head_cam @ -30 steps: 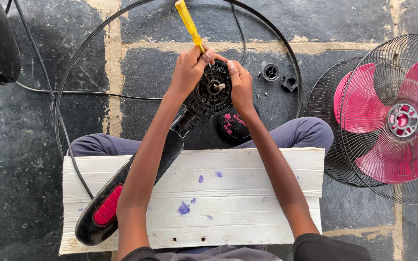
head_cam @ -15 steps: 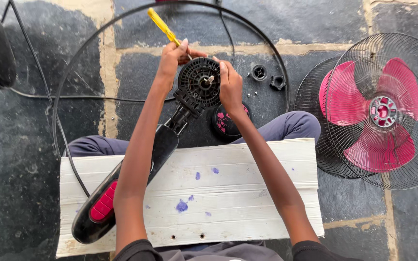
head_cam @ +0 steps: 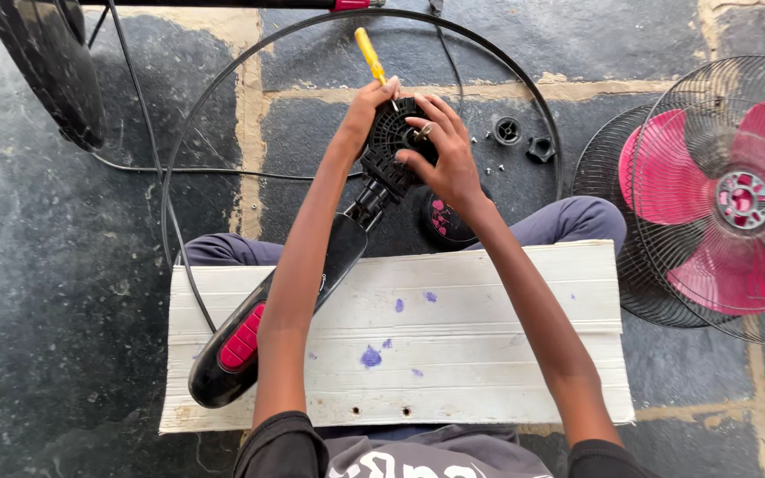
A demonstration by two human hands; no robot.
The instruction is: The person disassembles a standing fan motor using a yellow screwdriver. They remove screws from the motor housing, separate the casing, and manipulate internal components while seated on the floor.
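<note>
Left hand (head_cam: 367, 111) is wrapped around a yellow-handled screwdriver (head_cam: 370, 55), fingers closed on the lower handle, tip driven into the black fan motor housing (head_cam: 393, 146). Right hand (head_cam: 443, 150) is cupped over the housing's right side, fingers pressed on it, thumb and forefinger pinching near the centre shaft; can't tell if a small part sits between them. Housing is held up in the air above the person's lap, its neck running down-left to the black fan base with pink buttons (head_cam: 236, 350), which rests on the white board (head_cam: 453, 354) across the knees.

Risks, as judgement: screwdriver tip sits close to right-hand fingers, so a slip off the screw head could jab them. The housing is braced by hand only, so torque may twist it loose. Base overhangs the board's left edge and could slide off. Small screws (head_cam: 489, 168) lie loose on the stone floor beside a black nut (head_cam: 539, 149) and round cap (head_cam: 507, 131); easy to scatter or lose. Pink-bladed fan cage (head_cam: 737, 204) sits well apart on the right, thin grille ring (head_cam: 179, 177) encircles the work area.
</note>
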